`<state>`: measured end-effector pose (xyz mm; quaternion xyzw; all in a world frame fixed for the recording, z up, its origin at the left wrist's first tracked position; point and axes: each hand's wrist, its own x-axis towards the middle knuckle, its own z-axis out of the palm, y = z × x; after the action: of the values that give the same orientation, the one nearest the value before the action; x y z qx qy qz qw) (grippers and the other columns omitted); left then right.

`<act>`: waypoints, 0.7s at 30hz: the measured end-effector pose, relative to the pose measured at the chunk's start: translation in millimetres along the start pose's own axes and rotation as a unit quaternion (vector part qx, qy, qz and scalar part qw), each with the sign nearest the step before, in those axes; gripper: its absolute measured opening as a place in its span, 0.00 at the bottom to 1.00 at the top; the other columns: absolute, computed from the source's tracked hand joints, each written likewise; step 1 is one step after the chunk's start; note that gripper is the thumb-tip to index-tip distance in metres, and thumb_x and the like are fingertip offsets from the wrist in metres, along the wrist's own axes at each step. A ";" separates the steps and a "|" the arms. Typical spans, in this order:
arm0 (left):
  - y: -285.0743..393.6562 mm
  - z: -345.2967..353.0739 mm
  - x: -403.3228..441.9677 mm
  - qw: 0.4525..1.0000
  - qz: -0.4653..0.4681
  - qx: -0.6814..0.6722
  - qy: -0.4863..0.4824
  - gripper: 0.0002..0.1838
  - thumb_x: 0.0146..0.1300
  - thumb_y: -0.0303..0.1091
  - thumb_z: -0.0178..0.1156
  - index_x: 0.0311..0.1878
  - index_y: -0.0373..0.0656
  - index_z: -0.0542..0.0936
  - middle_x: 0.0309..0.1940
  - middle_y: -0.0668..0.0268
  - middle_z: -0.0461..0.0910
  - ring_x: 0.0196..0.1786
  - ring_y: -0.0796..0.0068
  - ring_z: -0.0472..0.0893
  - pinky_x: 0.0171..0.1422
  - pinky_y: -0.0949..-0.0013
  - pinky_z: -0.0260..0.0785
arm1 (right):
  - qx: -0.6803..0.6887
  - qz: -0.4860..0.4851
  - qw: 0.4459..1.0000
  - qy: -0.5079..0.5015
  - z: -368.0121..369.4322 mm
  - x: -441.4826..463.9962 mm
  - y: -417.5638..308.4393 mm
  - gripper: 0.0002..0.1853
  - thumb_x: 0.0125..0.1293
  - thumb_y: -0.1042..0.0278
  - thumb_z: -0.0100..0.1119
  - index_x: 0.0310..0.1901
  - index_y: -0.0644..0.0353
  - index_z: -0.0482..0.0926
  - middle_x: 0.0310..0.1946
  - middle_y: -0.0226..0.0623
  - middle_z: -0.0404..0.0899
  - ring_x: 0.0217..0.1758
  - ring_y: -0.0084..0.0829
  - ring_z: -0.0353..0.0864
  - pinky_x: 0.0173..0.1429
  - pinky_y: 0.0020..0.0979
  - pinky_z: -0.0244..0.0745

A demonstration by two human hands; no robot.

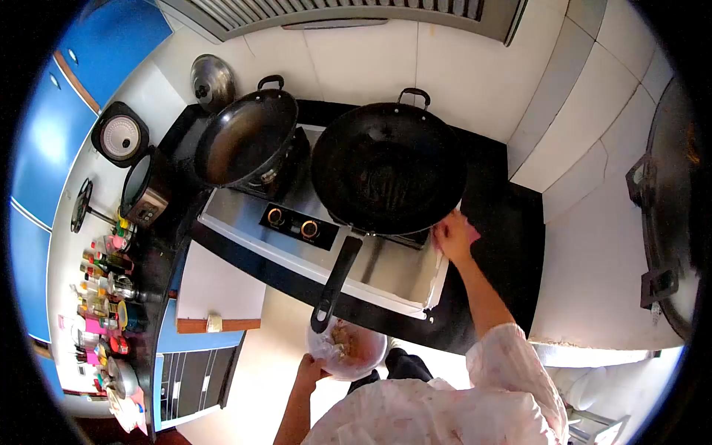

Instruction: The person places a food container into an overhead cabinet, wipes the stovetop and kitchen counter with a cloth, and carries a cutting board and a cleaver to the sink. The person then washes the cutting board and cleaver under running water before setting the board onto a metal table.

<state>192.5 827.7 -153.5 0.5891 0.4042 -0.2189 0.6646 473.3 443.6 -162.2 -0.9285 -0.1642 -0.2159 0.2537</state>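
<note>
My left hand (pixel 310 373) grips the edge of a pale bowl (pixel 371 360) with food scraps in it, held low in front of the stove under the wok's long handle. My right hand (pixel 454 234) is closed on a pink cloth (pixel 469 228) at the right edge of the steel gas stove (pixel 378 267), just beside the large black wok (pixel 389 167). The wok sits on the right burner, its long handle pointing toward me. On the left burner rests a second, tilted wok (pixel 248 141).
A metal lid (pixel 212 80) leans on the wall behind the left wok. Farther left stand a rice cooker (pixel 144 189) and several bottles and jars (pixel 111 285) along the dark counter (pixel 159 274). A range hood (pixel 334 16) hangs above. An open drawer (pixel 219 293) juts out lower left.
</note>
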 end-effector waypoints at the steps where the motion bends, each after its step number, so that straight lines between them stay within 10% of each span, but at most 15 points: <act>1: 2.0 -0.4 -0.8 1.000 0.012 -0.005 -0.017 0.16 0.55 0.26 0.53 0.46 0.29 0.65 0.41 0.51 0.73 0.38 0.58 0.80 0.37 0.62 0.80 | 0.046 0.028 0.999 0.001 -6.6 -13.1 -21.1 0.28 0.53 0.68 0.53 0.59 0.59 0.66 0.59 0.53 0.64 0.62 0.53 0.62 0.64 0.46 0.56; 5: 1.8 -6.6 7.1 1.000 0.014 -0.007 -0.019 0.17 0.55 0.27 0.54 0.46 0.28 0.65 0.39 0.52 0.73 0.36 0.60 0.80 0.36 0.63 0.80 | 0.070 0.106 0.992 0.014 -25.1 -57.4 -112.4 0.15 0.54 0.67 0.53 0.44 0.64 0.73 0.59 0.48 0.66 0.67 0.48 0.57 0.68 0.49 0.49; 16: 14.8 -82.0 49.8 0.995 0.060 0.003 -0.076 0.19 0.55 0.32 0.56 0.45 0.27 0.67 0.32 0.54 0.75 0.30 0.64 0.80 0.32 0.65 0.78 | -0.019 0.141 0.985 0.101 106.8 19.5 -221.1 0.18 0.61 0.60 0.49 0.51 0.54 0.74 0.57 0.40 0.70 0.65 0.48 0.59 0.68 0.44 0.50; 21: 21.8 -118.8 90.9 0.985 0.142 -0.022 -0.098 0.16 0.51 0.30 0.57 0.38 0.29 0.67 0.29 0.55 0.74 0.27 0.64 0.80 0.26 0.66 0.76 | 0.088 0.086 0.992 -0.026 125.3 6.9 -262.9 0.09 0.49 0.72 0.58 0.35 0.54 0.81 0.37 0.37 0.80 0.41 0.39 0.75 0.50 0.37 0.67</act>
<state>228.4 963.1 -210.1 0.6017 0.2542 -0.1703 0.7378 410.0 727.7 -151.1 -0.9186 -0.1084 -0.1537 0.3476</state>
